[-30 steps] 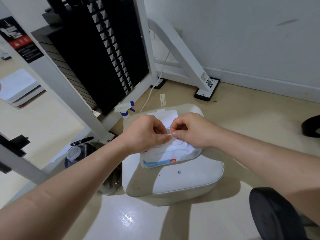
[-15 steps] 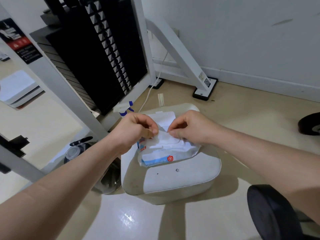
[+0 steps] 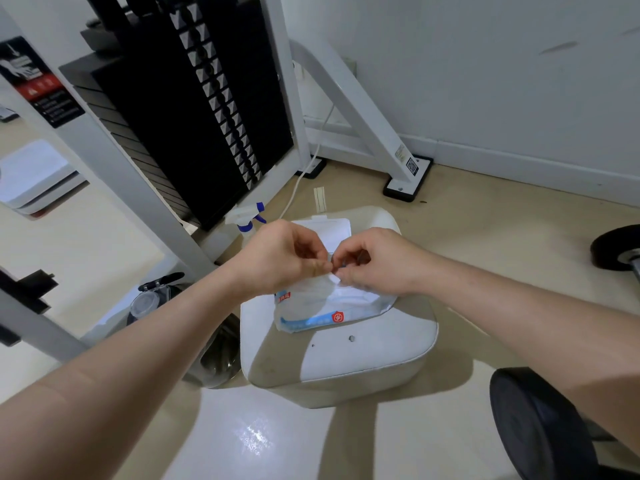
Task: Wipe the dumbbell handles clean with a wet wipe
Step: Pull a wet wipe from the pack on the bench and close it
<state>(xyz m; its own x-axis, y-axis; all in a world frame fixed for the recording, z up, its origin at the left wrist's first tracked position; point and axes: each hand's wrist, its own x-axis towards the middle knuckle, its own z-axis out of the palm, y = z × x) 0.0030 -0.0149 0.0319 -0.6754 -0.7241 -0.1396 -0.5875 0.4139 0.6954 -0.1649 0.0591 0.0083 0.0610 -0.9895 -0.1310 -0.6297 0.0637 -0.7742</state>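
- The left hand (image 3: 280,258) and right hand (image 3: 377,261) meet fingertip to fingertip over the mouth of the wipe pack (image 3: 322,308). Each grip is clenched in a fine pinch on a small white tuft of wet wipe (image 3: 334,278). It is too small to tell whether one pinch also catches the pack's film.
- The pack lies on the white padded bench (image 3: 363,355) with its flap (image 3: 332,230) folded back, away from the person.
- The step in hand looks like teasing out and separating the top sheet, so the task is at its very start.
- One dumbbell (image 3: 540,431) lies on the floor at lower right, partly behind the right forearm, and a second dumbbell (image 3: 616,245) sits at the right edge. Both are well apart from the hands, and their handles are barely in view.
- To do it well, one grip should hold the pack down near its mouth while the other draws the sheet up and slightly sideways. A slow pull should keep the next sheet from trailing out.
- The light, soft pack will likely lift with the wipe unless it is pinned.
- The sheet is probably best unfolded fully before the person turns to the dumbbells, and the flap pressed shut so the rest stay moist.
- A spray bottle (image 3: 247,220) stands just beyond the left hand, near enough to be knocked by a sharp tug.
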